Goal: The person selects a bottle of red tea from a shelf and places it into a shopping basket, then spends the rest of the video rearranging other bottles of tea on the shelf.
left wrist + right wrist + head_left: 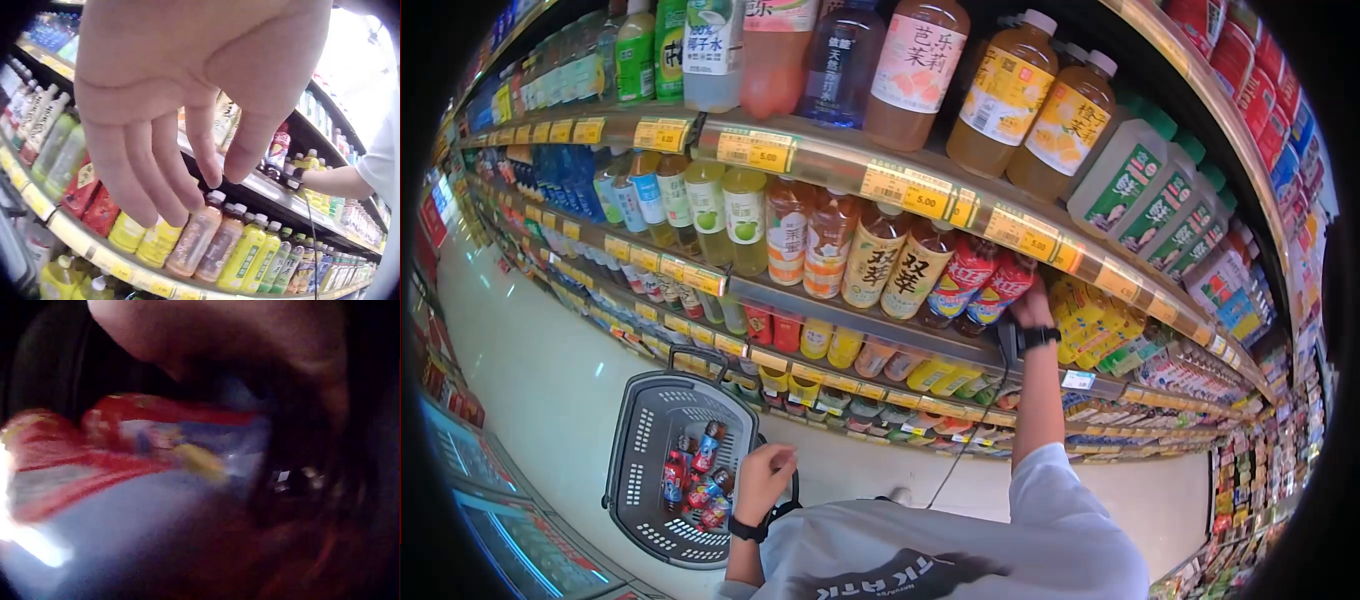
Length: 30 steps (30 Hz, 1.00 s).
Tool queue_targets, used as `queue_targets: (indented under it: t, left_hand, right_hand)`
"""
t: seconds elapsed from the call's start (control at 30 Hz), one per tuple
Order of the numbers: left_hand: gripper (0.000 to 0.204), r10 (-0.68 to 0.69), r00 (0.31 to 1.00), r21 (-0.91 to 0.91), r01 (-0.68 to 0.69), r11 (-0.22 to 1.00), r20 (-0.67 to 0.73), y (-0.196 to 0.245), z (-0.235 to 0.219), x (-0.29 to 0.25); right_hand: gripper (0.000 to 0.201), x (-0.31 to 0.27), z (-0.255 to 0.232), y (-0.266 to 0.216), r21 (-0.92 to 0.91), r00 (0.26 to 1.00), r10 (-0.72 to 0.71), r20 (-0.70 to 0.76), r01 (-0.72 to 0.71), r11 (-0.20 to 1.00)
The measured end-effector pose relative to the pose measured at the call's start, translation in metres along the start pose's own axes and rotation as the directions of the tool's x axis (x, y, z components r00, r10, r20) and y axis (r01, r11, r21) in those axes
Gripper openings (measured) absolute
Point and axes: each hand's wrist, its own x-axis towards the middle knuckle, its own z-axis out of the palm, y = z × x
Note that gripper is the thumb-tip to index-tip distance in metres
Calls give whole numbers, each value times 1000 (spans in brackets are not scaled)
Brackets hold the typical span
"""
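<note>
My right hand (pixel 1032 305) reaches into the middle shelf at the right side of a red-and-blue labelled drink bottle (pixel 1002 290), its fingers mostly hidden behind the bottle and under the shelf above. In the dark, blurred right wrist view, the hand (pixel 237 337) is over two red-and-blue bottles (pixel 181 434); I cannot tell whether it grips one. Low by the shopping basket (pixel 625 440), my left hand (pixel 762 480) hangs with loosely bent fingers and nothing in them. Several red-capped, red-and-blue bottles (pixel 673 477) lie in the basket.
Tan-labelled bottles (pixel 915 270) stand left of the red ones, and yellow packs (pixel 1090 325) sit to the right. The upper shelf edge with price tags (pixel 915 197) overhangs the right hand. A cable (pixel 960 450) hangs from the right wrist. Freezers (pixel 530 530) line the lower left.
</note>
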Motion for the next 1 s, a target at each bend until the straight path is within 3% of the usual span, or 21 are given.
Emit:
queue_targets:
  t: [0.07, 0.17, 0.37, 0.47, 0.57, 0.67, 0.77, 1.0]
  left_hand:
    - [19, 84, 992, -8, -83, 996, 99, 15, 3, 12]
    - [23, 198, 960, -83, -184, 979, 196, 47, 19, 30]
    - [28, 492, 844, -255, -438, 862, 214, 168, 87, 65]
    - [32, 630, 760, -286, -575, 766, 160, 191, 133, 89]
    - [40, 588, 801, -213, -559, 802, 112, 205, 158, 99]
    - [47, 491, 858, -204, -458, 865, 151, 211, 171, 108]
    - [54, 491, 862, -85, -483, 871, 129, 203, 188, 120]
    - [73, 428, 897, 8, -432, 902, 106, 200, 206, 128]
  right_hand:
    - [43, 22, -11, 0, 62, 989, 119, -88, -114, 992]
    - [43, 47, -16, 0, 106, 966, 180, -184, -163, 981]
    - [42, 78, -24, -3, 105, 946, 220, -237, -201, 974]
    - [42, 95, -27, -7, 101, 944, 231, -236, -212, 972]
    - [42, 109, -29, -8, 110, 943, 243, -227, -223, 969]
    - [42, 116, -29, -2, 121, 942, 250, -224, -228, 966]
    - [42, 122, -25, 2, 135, 943, 253, -218, -227, 964]
    - [42, 126, -21, 7, 150, 944, 248, -218, -219, 964]
